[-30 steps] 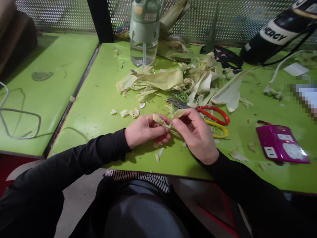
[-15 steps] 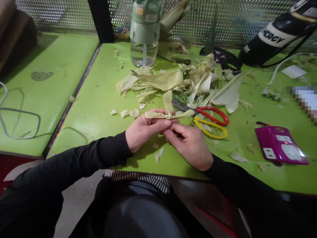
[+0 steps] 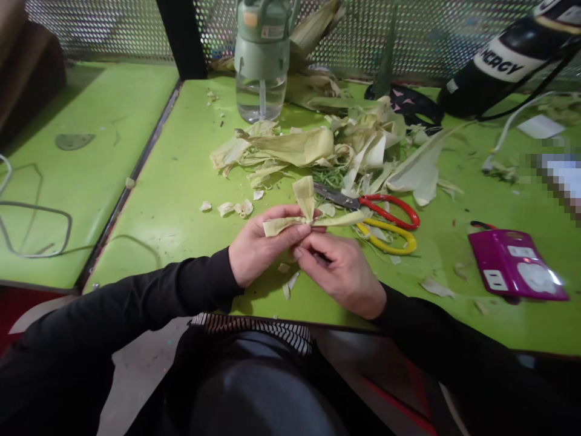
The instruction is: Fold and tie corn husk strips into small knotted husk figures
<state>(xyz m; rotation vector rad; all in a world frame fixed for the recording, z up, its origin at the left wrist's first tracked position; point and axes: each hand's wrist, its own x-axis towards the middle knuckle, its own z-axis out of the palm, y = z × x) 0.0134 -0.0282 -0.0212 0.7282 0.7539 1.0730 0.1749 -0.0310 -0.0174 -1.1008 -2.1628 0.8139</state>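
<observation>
My left hand (image 3: 261,242) is closed, thumb over fingers, on a small piece of corn husk (image 3: 304,195). Three pale strips fan out from a knot-like centre: one points up, one left, one right. My right hand (image 3: 342,272) is closed in a pinch just below the knot, its fingertips close to the left thumb. Whatever lies in that pinch is hidden. Scissors (image 3: 347,201) with one red and one yellow handle lie just beyond the hands, and the right-hand strip reaches over toward them. Behind is a heap of loose corn husks (image 3: 299,148).
A green water bottle (image 3: 263,60) stands at the back, beside a metal mesh screen. To the right are a purple power socket (image 3: 517,263), a white cable (image 3: 502,133) and a black bottle (image 3: 494,69). Husk scraps (image 3: 227,209) dot the green table (image 3: 181,181).
The husk piece has turned in my fingers: the upright strip leans left and looks wider, the left strip droops lower. My right hand has shifted slightly down and left.
</observation>
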